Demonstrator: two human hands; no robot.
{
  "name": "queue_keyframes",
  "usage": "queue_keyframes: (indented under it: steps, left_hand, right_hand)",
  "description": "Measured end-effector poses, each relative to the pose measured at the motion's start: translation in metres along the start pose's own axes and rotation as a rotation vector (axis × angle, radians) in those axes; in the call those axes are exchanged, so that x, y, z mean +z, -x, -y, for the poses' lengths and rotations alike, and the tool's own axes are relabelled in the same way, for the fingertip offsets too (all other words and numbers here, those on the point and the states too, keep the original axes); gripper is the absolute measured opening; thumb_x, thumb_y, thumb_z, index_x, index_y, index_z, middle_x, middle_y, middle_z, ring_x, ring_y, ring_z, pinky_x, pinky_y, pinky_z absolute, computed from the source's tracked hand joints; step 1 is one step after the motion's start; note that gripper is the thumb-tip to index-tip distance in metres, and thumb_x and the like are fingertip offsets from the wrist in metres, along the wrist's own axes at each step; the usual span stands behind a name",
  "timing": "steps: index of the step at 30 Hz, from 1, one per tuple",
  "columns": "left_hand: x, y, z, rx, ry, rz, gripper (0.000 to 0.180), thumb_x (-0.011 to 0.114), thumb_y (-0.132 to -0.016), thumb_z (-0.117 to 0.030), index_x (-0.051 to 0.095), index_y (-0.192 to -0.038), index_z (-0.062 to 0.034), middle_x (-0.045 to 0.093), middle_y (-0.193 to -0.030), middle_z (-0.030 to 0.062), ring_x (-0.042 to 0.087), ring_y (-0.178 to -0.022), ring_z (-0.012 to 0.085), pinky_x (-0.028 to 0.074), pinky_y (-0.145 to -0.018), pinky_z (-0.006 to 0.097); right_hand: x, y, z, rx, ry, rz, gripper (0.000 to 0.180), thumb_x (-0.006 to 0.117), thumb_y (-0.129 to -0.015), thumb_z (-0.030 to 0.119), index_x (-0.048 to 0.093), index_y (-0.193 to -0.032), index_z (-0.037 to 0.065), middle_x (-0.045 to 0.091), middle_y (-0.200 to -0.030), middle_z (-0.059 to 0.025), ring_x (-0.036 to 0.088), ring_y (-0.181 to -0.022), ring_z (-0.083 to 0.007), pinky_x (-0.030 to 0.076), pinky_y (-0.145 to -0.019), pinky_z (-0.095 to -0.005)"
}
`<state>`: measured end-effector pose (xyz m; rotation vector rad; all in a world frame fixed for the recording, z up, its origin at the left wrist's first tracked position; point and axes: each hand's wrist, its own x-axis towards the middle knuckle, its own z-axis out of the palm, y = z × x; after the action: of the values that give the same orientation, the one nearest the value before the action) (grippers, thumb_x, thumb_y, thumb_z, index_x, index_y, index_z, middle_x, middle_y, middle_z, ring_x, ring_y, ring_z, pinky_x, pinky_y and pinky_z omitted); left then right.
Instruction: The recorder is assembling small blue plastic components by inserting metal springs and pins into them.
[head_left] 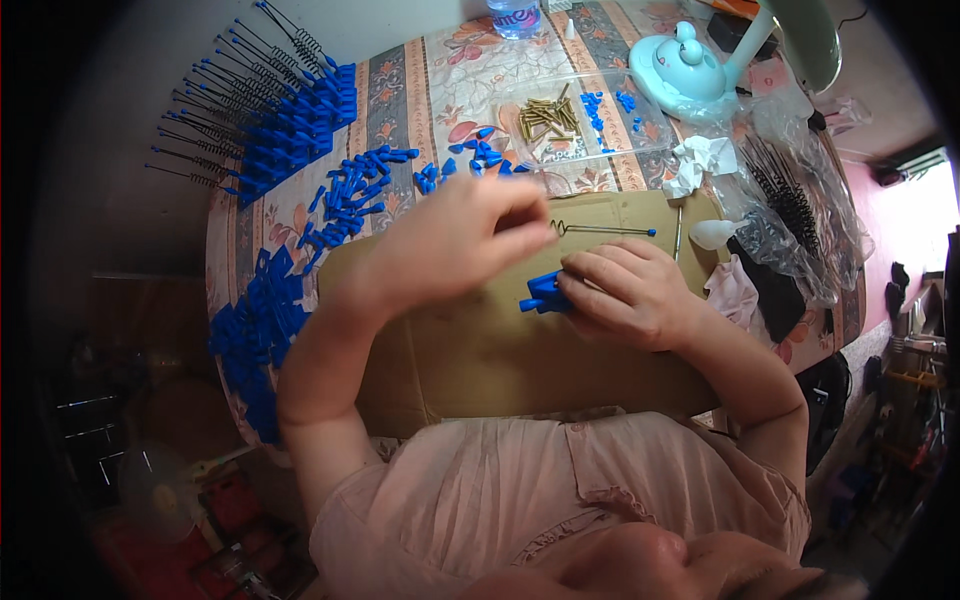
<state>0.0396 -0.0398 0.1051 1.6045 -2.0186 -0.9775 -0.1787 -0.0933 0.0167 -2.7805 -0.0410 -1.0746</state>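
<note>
My right hand (625, 295) is closed around a blue plastic piece (545, 292), low over the cardboard sheet (470, 350). Part of that piece is hidden by the fingers. Just beyond the hand is a thin dark wire rod (605, 230) with a coil at one end and a blue tip at the other. My left hand (450, 240) hovers above the cardboard, smeared by motion, its fingers bent near the coiled end. Whether it touches the rod or pinches anything, I cannot tell.
Blue bases with coiled rods (290, 140) stand at the far left. Loose blue cones (350, 195) and flat blue parts (258, 325) lie nearer. A clear tray (635, 150) holds brass-coloured pins (550, 118). Rightward are a light-blue lamp (680, 75) and bagged dark rods (785, 200).
</note>
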Motion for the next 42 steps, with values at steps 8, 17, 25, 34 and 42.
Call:
queue_keyframes:
  steps: [8,17,25,34,42]
  left_hand:
    - [0.061,0.056,0.008,0.067,0.026,-0.262,0.018,0.072,-0.078,-0.003,0.061,-0.091,-0.0016,0.063,-0.08,0.0113,0.064,-0.071,0.0213,0.051,-0.063,0.032]
    - [0.073,0.036,-0.02,0.574,-0.135,-0.419,0.021,0.073,-0.073,0.002,0.063,-0.092,-0.0018,0.062,-0.083,0.011,0.062,-0.071,0.0253,0.051,-0.063,0.033]
    - [0.005,-0.034,0.038,0.102,-0.326,-0.374,0.011,0.064,-0.083,-0.01,0.066,-0.089,-0.0012,0.061,-0.083,0.0105,0.062,-0.073,0.0228,0.05,-0.067,0.033]
    - [0.019,-0.105,0.061,0.099,-0.711,-0.197,0.011,0.067,-0.078,-0.019,0.07,-0.08,-0.0084,0.066,-0.084,0.0138,0.064,-0.08,0.0326,0.051,-0.072,0.043]
    - [0.021,-0.109,0.063,0.073,-0.753,-0.212,0.024,0.068,-0.08,-0.028,0.068,-0.073,-0.005,0.066,-0.074,0.0152,0.065,-0.074,0.0334,0.051,-0.068,0.043]
  right_hand:
    - [0.0,-0.002,0.003,0.048,0.002,-0.029,0.042,0.073,-0.065,0.02,0.061,-0.102,0.004,0.061,-0.102,-0.0097,0.063,-0.083,-0.0221,0.05,-0.071,-0.0335]
    - [0.005,0.001,0.004,0.116,-0.181,0.007,0.044,0.074,-0.065,0.021,0.061,-0.104,0.006,0.062,-0.105,-0.0075,0.064,-0.087,-0.0221,0.049,-0.072,-0.0335]
    - [0.002,-0.002,0.004,0.117,-0.208,0.026,0.039,0.074,-0.07,0.02,0.061,-0.104,0.008,0.061,-0.103,-0.0066,0.063,-0.085,-0.0216,0.049,-0.072,-0.034]
    - [0.005,0.002,-0.001,0.084,-0.189,0.043,0.038,0.074,-0.071,0.02,0.06,-0.103,0.008,0.06,-0.102,-0.0068,0.062,-0.084,-0.022,0.049,-0.073,-0.0344]
    - [0.004,0.0,-0.004,0.095,-0.18,0.018,0.038,0.074,-0.07,0.02,0.06,-0.104,0.009,0.06,-0.103,-0.0071,0.062,-0.085,-0.0221,0.048,-0.073,-0.0341]
